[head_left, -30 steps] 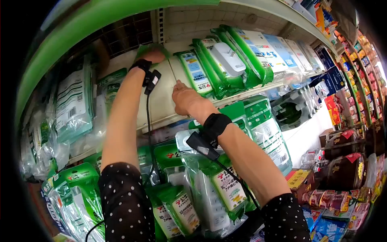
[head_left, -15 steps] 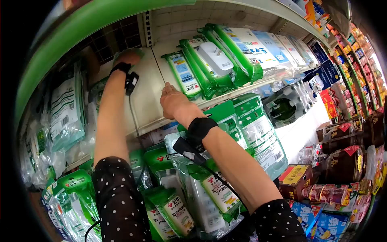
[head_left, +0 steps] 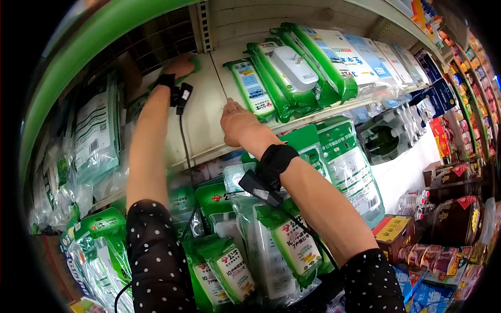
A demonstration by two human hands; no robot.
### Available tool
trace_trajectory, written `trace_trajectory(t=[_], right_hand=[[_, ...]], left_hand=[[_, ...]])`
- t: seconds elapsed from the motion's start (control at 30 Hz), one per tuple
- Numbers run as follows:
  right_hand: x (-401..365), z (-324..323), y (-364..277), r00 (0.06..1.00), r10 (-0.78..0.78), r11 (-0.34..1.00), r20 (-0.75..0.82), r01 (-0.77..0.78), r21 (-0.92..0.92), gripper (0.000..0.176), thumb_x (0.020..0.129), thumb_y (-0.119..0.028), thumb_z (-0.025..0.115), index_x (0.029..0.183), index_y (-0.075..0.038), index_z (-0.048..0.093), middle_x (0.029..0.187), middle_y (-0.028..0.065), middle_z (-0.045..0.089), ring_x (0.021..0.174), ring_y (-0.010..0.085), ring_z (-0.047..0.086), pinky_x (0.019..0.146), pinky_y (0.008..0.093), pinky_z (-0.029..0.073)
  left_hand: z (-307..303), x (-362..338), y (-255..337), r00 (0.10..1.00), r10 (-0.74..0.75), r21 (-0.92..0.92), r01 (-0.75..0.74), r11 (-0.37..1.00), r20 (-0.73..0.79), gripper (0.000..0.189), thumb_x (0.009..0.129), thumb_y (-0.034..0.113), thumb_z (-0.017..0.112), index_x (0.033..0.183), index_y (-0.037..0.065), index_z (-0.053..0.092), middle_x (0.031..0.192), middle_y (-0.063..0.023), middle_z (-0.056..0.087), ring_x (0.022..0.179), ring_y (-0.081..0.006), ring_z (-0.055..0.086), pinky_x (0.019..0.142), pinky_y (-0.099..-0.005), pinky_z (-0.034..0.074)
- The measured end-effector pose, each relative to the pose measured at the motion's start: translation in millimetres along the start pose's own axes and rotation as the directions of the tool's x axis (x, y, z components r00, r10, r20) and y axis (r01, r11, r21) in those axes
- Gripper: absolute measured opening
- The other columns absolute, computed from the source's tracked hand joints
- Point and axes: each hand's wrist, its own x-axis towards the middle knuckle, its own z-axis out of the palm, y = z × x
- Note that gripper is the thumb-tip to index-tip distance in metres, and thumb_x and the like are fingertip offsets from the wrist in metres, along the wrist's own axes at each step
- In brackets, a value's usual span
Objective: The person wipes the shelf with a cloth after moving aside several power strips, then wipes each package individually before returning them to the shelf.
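Observation:
My left hand reaches to the back of the white shelf. It is blurred, with something green and sheer at its fingers that I cannot make out. My right hand rests at the shelf's front edge, fingers loosely extended and nothing seen in them. Just right of it lies a green-and-white wrapped pack. Beyond that pack, a white plug adapter sits on more green packs. Each wrist wears a black band with a small cabled device.
Bagged goods stand on the left. Green hanging packs crowd below the shelf edge, close under my forearms. A green shelf rim arches overhead. Boxes and snack packs stand lower right.
The view has shifted slightly, so the shelf and packs sit further right and a bit higher in it. Both hands keep nearly the same places on the shelf.

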Motion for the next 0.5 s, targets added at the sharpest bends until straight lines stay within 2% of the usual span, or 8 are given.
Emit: trace_trajectory(t=[0.03,0.13,0.17,0.27,0.37,0.47,0.5], right_hand=[[0.3,-0.2,0.3,1.000,0.004,1.000,0.010,-0.004,0.005,0.069,0.079,-0.010,0.050,0.138,0.013,0.025,0.148,0.0300,0.019,0.138,0.0324,0.027,0.111,0.0322,0.027],[-0.9,-0.4,2.1,1.000,0.002,0.999,-0.026,-0.003,-0.033,0.070,0.079,-0.012,0.051,0.138,0.013,0.025,0.148,0.0301,0.019,0.138,0.0327,0.027,0.111,0.0322,0.027],[-1.6,1.2,1.1,0.999,-0.003,0.999,-0.045,0.000,-0.048,0.070,0.078,-0.012,0.051,0.138,0.013,0.025,0.148,0.0301,0.019,0.138,0.0328,0.027,0.111,0.0322,0.027],[-3.0,-2.3,-1.4,1.000,0.016,1.000,-0.005,-0.016,-0.013,0.071,0.079,-0.013,0.051,0.139,0.013,0.024,0.148,0.0301,0.018,0.138,0.0329,0.026,0.112,0.0324,0.027],[-0.7,0.7,-2.8,0.999,0.018,0.993,-0.031,-0.022,-0.117,0.071,0.079,-0.013,0.050,0.139,0.013,0.023,0.148,0.0301,0.018,0.138,0.0329,0.026,0.112,0.0321,0.025],[-2.1,-0.1,-2.1,0.999,0.026,0.998,-0.022,-0.027,-0.056,0.071,0.079,-0.012,0.050,0.140,0.013,0.023,0.148,0.0302,0.018,0.138,0.0330,0.026,0.113,0.0322,0.025],[-0.7,2.0,-1.5,0.998,0.029,0.999,-0.060,-0.032,-0.044,0.064,0.081,-0.013,0.050,0.136,0.012,0.031,0.148,0.0292,0.019,0.138,0.0333,0.025,0.113,0.0323,0.024]], left_hand=[[-6.1,-8.8,18.8,0.999,0.042,-0.082,-0.044,0.996,-0.026,0.056,0.082,0.023,0.045,0.137,0.011,0.045,0.140,-0.0179,0.042,0.126,-0.0364,0.043,0.102,-0.0439,0.038],[-2.3,-0.5,32.9,0.999,-0.035,-0.141,0.036,0.989,0.010,0.063,0.081,0.024,0.045,0.143,0.014,0.035,0.145,-0.0166,0.036,0.132,-0.0352,0.036,0.106,-0.0437,0.034],[-5.1,-6.0,41.5,0.993,-0.114,-0.056,0.115,0.992,0.021,0.063,0.082,0.025,0.044,0.144,0.014,0.034,0.145,-0.0163,0.036,0.132,-0.0349,0.036,0.107,-0.0436,0.033],[-5.1,-12.1,46.8,0.984,-0.174,-0.086,0.178,0.980,0.045,0.062,0.084,0.029,0.045,0.143,0.014,0.035,0.146,-0.0157,0.035,0.133,-0.0346,0.035,0.107,-0.0432,0.033],[-6.7,0.1,14.2,0.982,-0.113,0.209,0.080,0.975,0.152,0.047,0.086,0.034,0.052,0.129,0.016,0.053,0.148,-0.0139,0.031,0.128,-0.0345,0.040,0.102,-0.0439,0.038],[3.5,11.1,-34.6,0.938,-0.337,0.076,0.331,0.940,0.084,0.040,0.089,0.038,0.049,0.118,0.015,0.062,0.138,-0.0160,0.045,0.119,-0.0334,0.048,0.096,-0.0415,0.042],[5.2,10.5,-47.0,0.918,-0.394,0.064,0.391,0.918,0.042,0.041,0.088,0.039,0.050,0.119,0.014,0.061,0.138,-0.0160,0.045,0.120,-0.0334,0.048,0.096,-0.0425,0.042]])
